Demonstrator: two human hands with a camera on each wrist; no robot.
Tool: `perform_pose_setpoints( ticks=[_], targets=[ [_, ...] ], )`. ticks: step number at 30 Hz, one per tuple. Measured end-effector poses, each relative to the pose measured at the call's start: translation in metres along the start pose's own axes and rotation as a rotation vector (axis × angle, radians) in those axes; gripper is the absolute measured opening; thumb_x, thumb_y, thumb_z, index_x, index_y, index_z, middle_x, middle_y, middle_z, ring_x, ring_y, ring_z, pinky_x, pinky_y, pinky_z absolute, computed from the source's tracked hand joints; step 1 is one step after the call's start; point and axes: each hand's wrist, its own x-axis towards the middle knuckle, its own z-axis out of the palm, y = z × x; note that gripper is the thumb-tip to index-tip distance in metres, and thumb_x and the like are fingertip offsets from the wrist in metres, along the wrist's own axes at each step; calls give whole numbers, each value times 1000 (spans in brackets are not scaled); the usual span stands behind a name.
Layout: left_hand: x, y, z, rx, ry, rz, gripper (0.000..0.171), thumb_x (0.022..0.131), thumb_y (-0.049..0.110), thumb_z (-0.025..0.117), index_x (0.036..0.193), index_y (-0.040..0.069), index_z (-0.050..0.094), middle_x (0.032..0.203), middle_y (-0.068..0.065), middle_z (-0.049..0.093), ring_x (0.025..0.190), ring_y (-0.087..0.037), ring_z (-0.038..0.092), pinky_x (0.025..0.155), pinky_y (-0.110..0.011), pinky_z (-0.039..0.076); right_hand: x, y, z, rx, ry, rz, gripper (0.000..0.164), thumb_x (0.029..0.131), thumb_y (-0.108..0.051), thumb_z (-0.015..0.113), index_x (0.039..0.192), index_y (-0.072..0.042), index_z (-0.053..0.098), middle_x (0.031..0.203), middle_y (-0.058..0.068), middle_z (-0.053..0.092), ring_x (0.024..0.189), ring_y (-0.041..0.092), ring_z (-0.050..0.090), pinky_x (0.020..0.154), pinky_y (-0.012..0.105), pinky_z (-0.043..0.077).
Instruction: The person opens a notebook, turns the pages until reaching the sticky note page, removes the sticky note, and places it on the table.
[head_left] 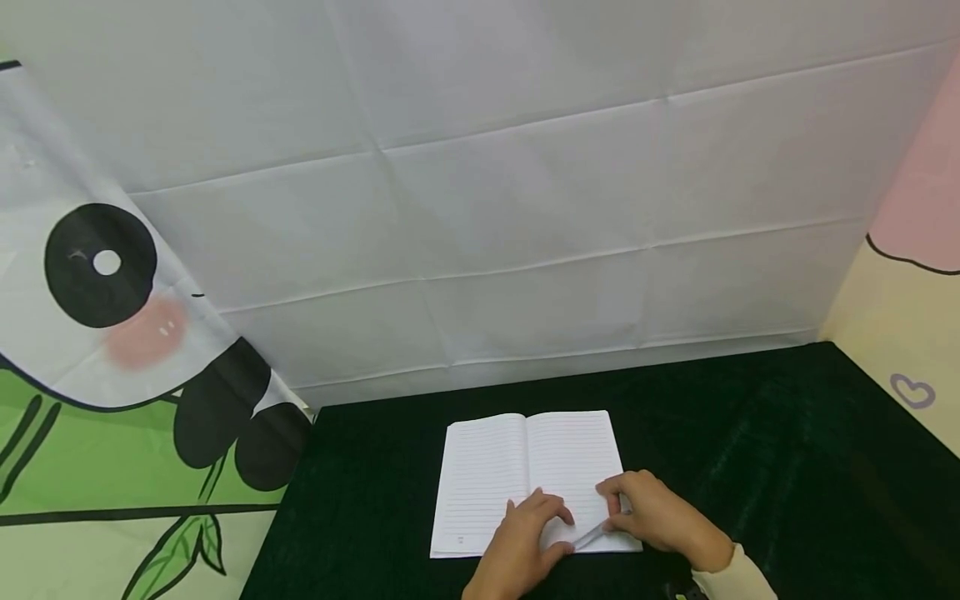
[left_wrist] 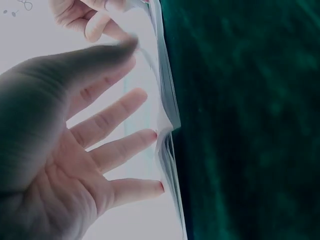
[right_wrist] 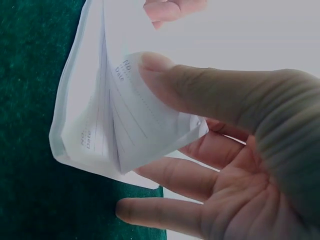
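Observation:
An open lined notebook (head_left: 483, 475) lies on the dark green cloth, both pages showing ruled lines. My right hand (head_left: 652, 510) is at the lower right of the notebook and pinches the corner of a page (right_wrist: 142, 117) between thumb and fingers. That page is lifted and bent over, and "No" and "Date" print shows on it in the right wrist view. My left hand (head_left: 521, 537) rests on the notebook's lower middle, near the spine. Its fingers (left_wrist: 107, 125) are spread and fairly straight in the left wrist view, with the thumb beside the lower page edges.
Dark green cloth (head_left: 750, 450) covers the table around the notebook. A creased white sheet (head_left: 525, 208) hangs behind it. Cartoon-printed cloths stand at the left (head_left: 112, 417) and right (head_left: 900, 333). A small dark object (head_left: 684, 592) sits by the right wrist.

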Motion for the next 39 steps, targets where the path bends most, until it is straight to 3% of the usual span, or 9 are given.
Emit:
perform_pose_setpoints(
  ticks=[6,11,15,17,19,22,27,35,39],
  targets=[
    [2,1,1,-1,8,5,20,89,14,76,99,29,68,121,9,69,122,-18,63,106,-78,34,0,1,-1,5,0,-4,23,83,-16,81,73,-14,60,118,13,71,72,11,51,61,21,40],
    [6,10,8,54,17,-18,19,88,13,76,93,29,66,129,4,68,140,-35,52,105,-80,32,1,1,-2,-9,17,-14,19,83,-16,80,77,-15,62,109,9,72,77,11,53,66,22,43],
    [5,14,14,68,71,-32,17,87,15,77,85,24,63,130,-4,65,139,-39,51,101,-81,34,1,2,-1,-27,24,-32,20,82,-20,81,81,-18,61,104,5,72,82,13,55,70,27,45],
    [3,13,15,68,118,-32,18,86,15,77,82,23,62,128,-6,65,136,-41,53,98,-81,37,0,2,1,-34,37,-51,23,80,-21,83,88,-18,62,116,11,72,92,18,62,78,35,53],
    [2,11,15,64,169,-31,19,84,13,77,79,21,61,125,-7,66,132,-42,56,94,-81,40,-1,1,2,-22,50,-59,35,76,-19,86,103,-16,63,126,20,67,105,30,66,89,48,56],
    [1,8,14,56,231,-29,21,80,8,75,77,20,59,122,-9,67,127,-43,60,90,-78,46,-1,0,3,-2,96,-45,67,70,-16,90,128,-10,57,151,31,45,129,47,56,104,64,46],
    [1,7,9,41,287,-78,21,75,6,72,73,20,56,121,-9,69,113,-33,68,87,-59,56,1,-4,4,-10,147,29,105,63,-15,95,148,1,35,142,20,54,119,33,61,104,58,48],
    [5,2,4,10,399,-166,24,73,8,71,66,20,52,108,-2,70,86,-14,65,71,-30,54,3,-6,6,25,127,118,94,64,-14,95,138,-9,37,154,24,44,116,29,59,104,58,47],
    [5,-4,2,-12,501,-180,25,72,5,69,64,19,49,84,5,63,74,-6,53,65,-21,43,3,-5,4,19,69,84,70,65,-8,93,120,-9,50,123,17,64,92,22,58,84,45,52]
  ],
)
